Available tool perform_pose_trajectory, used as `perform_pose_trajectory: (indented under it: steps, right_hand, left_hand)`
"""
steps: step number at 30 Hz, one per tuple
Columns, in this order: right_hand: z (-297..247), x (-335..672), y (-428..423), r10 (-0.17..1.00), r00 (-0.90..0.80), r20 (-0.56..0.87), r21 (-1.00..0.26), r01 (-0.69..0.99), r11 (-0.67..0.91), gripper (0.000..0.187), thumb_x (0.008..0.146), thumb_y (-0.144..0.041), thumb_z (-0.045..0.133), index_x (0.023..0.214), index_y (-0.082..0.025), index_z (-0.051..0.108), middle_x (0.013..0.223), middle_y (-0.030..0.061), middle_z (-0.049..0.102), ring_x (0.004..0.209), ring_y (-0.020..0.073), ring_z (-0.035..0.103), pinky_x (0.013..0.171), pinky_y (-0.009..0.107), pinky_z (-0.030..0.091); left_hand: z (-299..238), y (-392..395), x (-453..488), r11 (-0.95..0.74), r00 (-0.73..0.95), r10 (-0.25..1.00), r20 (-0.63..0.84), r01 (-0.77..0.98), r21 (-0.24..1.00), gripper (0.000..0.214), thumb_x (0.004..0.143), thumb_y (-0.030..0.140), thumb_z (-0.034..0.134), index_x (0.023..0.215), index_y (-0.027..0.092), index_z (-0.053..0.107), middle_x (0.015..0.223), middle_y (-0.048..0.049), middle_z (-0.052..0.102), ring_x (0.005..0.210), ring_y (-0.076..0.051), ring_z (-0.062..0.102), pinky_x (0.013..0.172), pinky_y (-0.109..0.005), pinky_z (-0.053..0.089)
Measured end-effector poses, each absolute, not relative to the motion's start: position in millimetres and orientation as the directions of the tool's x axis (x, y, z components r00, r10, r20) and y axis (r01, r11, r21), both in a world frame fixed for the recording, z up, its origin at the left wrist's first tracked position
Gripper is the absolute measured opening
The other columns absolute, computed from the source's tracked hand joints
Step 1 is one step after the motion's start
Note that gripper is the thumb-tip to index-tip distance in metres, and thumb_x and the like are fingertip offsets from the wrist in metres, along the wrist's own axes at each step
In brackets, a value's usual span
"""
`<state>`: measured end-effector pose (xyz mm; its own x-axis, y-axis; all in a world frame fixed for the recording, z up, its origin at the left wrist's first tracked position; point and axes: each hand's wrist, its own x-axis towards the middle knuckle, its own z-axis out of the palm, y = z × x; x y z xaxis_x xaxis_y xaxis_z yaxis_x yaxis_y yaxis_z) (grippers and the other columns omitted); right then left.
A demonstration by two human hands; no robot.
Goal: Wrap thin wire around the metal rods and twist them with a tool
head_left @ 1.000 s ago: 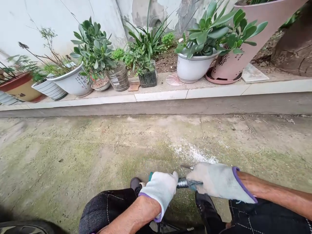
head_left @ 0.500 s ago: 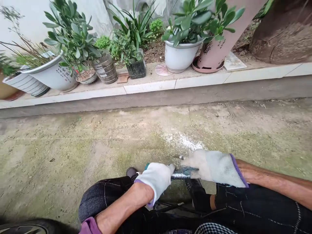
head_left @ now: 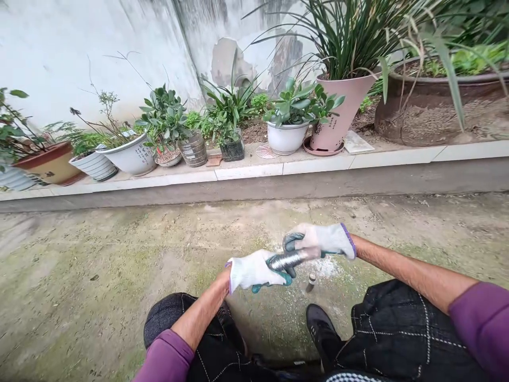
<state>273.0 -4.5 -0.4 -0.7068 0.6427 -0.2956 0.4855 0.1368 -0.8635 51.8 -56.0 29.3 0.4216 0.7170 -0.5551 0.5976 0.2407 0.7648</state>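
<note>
Both my hands wear white knit gloves with dark green palms and purple cuffs. My left hand (head_left: 258,269) is closed around one end of a shiny silver cylinder (head_left: 287,260), held tilted above the ground. Against its other end is my right hand (head_left: 314,241), fingers curled; motion blur softens the grip there. Below the right hand, apart from it, is a short dark rod with a pale metallic end (head_left: 312,281); whether it stands on the ground or is in the air I cannot tell. White powder (head_left: 328,267) lies scattered on the concrete beyond the hands.
A low tiled ledge (head_left: 250,171) runs across the far side, bearing a white pot (head_left: 287,138), a pink pot (head_left: 332,119), a large brown planter (head_left: 433,114) and several others. My dark shoe (head_left: 320,321) is on the mossy concrete ground (head_left: 131,254).
My view has tilted up, showing more wall and plants. Both hands have moved forward, away from my lap, and the silver cylinder is now tilted. The metal-ended rod is now below the right hand.
</note>
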Motion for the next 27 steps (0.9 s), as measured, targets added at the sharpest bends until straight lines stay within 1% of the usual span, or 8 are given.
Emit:
perform_pose_trajectory:
  steps: [3,5,10,15,18,21,24,27]
  right_hand:
    - [1.9,274.4,-7.1,0.706,-0.629,-0.325,-0.873,0.487,0.032,0.031,0.076,-0.043,0.058,0.086,-0.015,0.066,0.063,-0.0016,0.054,0.050,0.0100,0.043,0.048,0.024,0.037]
    - [0.8,274.0,-10.4,0.728,-0.589,-0.351,-0.857,0.515,0.003,0.032,0.078,-0.044,0.057,0.090,-0.016,0.068,0.063,-0.0004,0.056,0.049,0.0111,0.045,0.048,0.025,0.039]
    - [-17.6,264.5,-16.1,0.747,-0.598,-0.292,-0.833,0.542,0.108,0.033,0.083,-0.046,0.052,0.088,-0.018,0.068,0.078,0.0059,0.068,0.064,0.0171,0.058,0.057,0.028,0.047]
    - [-33.9,255.4,-16.4,0.721,-0.623,-0.304,-0.732,0.637,0.242,0.028,0.084,-0.039,0.047,0.080,-0.019,0.066,0.077,0.0066,0.070,0.065,0.0184,0.057,0.062,0.030,0.047]
    - [-33.3,256.9,-15.3,0.733,-0.624,-0.272,-0.679,0.664,0.313,0.028,0.087,-0.034,0.044,0.084,-0.019,0.067,0.078,0.0058,0.070,0.066,0.0179,0.057,0.063,0.030,0.046]
    - [-29.9,259.5,-15.1,0.768,-0.585,-0.260,-0.639,0.701,0.317,0.032,0.090,-0.035,0.041,0.086,-0.019,0.068,0.078,0.0059,0.070,0.066,0.0174,0.056,0.060,0.029,0.043]
    - [-26.8,258.4,-16.4,0.783,-0.562,-0.265,-0.608,0.728,0.317,0.032,0.090,-0.036,0.041,0.085,-0.019,0.068,0.077,0.0060,0.069,0.064,0.0174,0.056,0.059,0.029,0.042]
    - [-23.1,253.8,-17.3,0.786,-0.556,-0.270,-0.563,0.753,0.339,0.033,0.090,-0.035,0.040,0.085,-0.019,0.069,0.077,0.0059,0.069,0.066,0.0178,0.056,0.061,0.029,0.042]
  left_hand:
    - [36.2,-45.5,51.0,0.272,0.491,0.656,-0.573,0.554,0.787,0.026,0.074,0.025,0.071,0.098,0.018,0.070,0.053,0.0074,0.049,0.038,-0.006,0.039,0.036,-0.018,0.036]
    - [32.5,-39.8,49.8,0.300,0.468,0.710,-0.527,0.476,0.827,0.026,0.076,0.030,0.068,0.099,0.019,0.067,0.054,0.0082,0.046,0.036,-0.006,0.036,0.033,-0.019,0.035]
    - [8.8,-31.9,44.7,0.459,0.357,0.794,-0.492,0.177,0.870,0.026,0.076,0.035,0.069,0.096,0.020,0.062,0.051,0.0097,0.042,0.034,-0.005,0.030,0.032,-0.019,0.033]
    - [4.6,-34.6,41.4,0.517,0.346,0.774,-0.530,0.138,0.845,0.021,0.074,0.032,0.070,0.086,0.020,0.060,0.051,0.0088,0.043,0.035,-0.005,0.030,0.032,-0.019,0.031]
    - [8.5,-36.5,39.2,0.523,0.333,0.779,-0.532,0.124,0.843,0.026,0.073,0.035,0.073,0.088,0.019,0.058,0.050,0.0100,0.040,0.035,-0.005,0.028,0.033,-0.019,0.027]
    - [8.0,-33.7,36.5,0.546,0.368,0.762,-0.533,0.078,0.834,0.037,0.072,0.043,0.074,0.095,0.019,0.058,0.050,0.0116,0.036,0.035,-0.004,0.027,0.034,-0.018,0.024]
    - [3.7,-29.7,33.1,0.526,0.431,0.765,-0.479,0.011,0.850,0.042,0.081,0.054,0.062,0.104,0.019,0.058,0.050,0.0120,0.033,0.034,-0.005,0.024,0.034,-0.019,0.025]
    - [-0.7,-27.6,28.9,0.504,0.423,0.787,-0.450,-0.018,0.864,0.040,0.087,0.055,0.051,0.103,0.019,0.056,0.051,0.0112,0.034,0.033,-0.006,0.021,0.033,-0.020,0.027]
